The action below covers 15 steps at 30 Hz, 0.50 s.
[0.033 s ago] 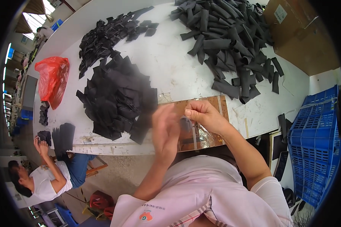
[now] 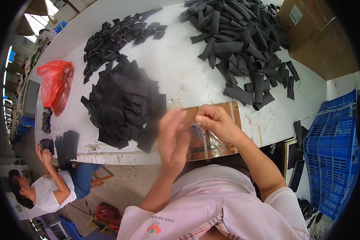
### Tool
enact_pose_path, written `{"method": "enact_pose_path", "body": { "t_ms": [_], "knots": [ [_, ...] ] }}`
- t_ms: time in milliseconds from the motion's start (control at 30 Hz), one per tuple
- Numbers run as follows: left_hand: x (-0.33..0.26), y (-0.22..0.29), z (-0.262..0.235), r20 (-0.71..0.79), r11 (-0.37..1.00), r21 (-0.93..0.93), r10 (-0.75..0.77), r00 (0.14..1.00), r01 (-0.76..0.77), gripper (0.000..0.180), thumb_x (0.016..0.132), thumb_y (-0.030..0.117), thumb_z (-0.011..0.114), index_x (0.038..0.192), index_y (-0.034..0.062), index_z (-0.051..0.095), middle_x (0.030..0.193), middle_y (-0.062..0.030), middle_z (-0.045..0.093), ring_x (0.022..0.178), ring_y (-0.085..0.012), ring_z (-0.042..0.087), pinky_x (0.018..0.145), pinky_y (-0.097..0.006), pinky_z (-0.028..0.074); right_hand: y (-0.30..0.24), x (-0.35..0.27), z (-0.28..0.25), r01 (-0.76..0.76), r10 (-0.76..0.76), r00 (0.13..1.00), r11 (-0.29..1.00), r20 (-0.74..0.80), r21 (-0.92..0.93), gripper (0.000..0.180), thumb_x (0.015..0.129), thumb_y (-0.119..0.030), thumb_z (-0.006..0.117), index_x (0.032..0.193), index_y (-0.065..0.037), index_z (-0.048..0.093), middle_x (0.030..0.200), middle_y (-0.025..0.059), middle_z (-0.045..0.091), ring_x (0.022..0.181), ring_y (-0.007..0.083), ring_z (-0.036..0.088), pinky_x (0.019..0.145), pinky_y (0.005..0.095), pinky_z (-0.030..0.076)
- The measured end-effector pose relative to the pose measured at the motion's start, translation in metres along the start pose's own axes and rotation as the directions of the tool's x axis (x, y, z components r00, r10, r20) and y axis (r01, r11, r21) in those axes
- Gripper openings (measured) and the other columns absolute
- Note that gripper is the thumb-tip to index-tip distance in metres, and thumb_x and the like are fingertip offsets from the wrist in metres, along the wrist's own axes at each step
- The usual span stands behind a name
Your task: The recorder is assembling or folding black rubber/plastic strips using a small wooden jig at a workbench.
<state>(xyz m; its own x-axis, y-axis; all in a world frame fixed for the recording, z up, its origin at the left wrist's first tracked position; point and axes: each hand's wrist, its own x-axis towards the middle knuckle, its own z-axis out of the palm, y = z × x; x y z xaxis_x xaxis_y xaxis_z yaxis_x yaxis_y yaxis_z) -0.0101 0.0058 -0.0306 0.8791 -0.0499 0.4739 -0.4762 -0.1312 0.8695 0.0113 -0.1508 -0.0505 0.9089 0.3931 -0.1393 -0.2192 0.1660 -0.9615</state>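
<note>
Grey fabric-like piece at centre of frame, beside right hand: thumb and forefinger pinched, apparently on its edge. Left hand blurred; finger state I cannot tell. Risks, I judge: loose pinch drops piece; left-hand sweep scatters adjacent black pile.

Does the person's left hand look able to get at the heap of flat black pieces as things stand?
Probably yes: the left hand is close beside the heap, with nothing visible blocking the way, though blur makes its grip hard to judge.
</note>
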Motion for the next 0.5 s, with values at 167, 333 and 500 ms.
{"method": "enact_pose_path", "body": {
  "t_ms": [167,333,500],
  "knots": [
    [0.009,0.016,-0.003,0.101,0.985,-0.169,0.055,0.993,-0.037,0.013,0.083,0.005,0.051,0.092,-0.0025,0.057,0.095,-0.0122,0.057,0.086,-0.0191,0.052,0.078,-0.029,0.040,-0.040,-0.022,0.014,0.274,-0.403,0.910,0.765,-0.101,-0.583,0.029,0.078,-0.028,0.060,0.081,0.000,0.054,0.067,0.0071,0.051,0.068,0.0175,0.055,0.058,0.0301,0.043],
    [0.000,0.020,-0.005,-0.129,0.773,-0.620,-0.272,0.954,0.136,0.010,0.082,0.012,0.056,0.086,0.0025,0.056,0.089,-0.0101,0.058,0.081,-0.0179,0.050,0.076,-0.031,0.039,-0.060,-0.020,0.022,0.352,-0.384,0.870,0.046,0.309,-0.935,0.028,0.066,-0.028,0.067,0.071,-0.004,0.054,0.068,0.0065,0.053,0.069,0.0244,0.056,0.055,0.0348,0.044],
    [0.001,0.019,0.012,0.102,0.658,-0.673,-0.370,0.924,0.338,0.017,0.079,0.015,0.062,0.085,-0.0007,0.057,0.094,-0.0140,0.059,0.085,-0.0196,0.054,0.073,-0.034,0.044,-0.006,-0.019,0.008,0.296,-0.397,0.905,0.324,0.155,-0.899,0.022,0.068,-0.023,0.065,0.069,-0.004,0.054,0.064,0.0064,0.053,0.063,0.0242,0.056,0.051,0.0357,0.043]
  ]
}}
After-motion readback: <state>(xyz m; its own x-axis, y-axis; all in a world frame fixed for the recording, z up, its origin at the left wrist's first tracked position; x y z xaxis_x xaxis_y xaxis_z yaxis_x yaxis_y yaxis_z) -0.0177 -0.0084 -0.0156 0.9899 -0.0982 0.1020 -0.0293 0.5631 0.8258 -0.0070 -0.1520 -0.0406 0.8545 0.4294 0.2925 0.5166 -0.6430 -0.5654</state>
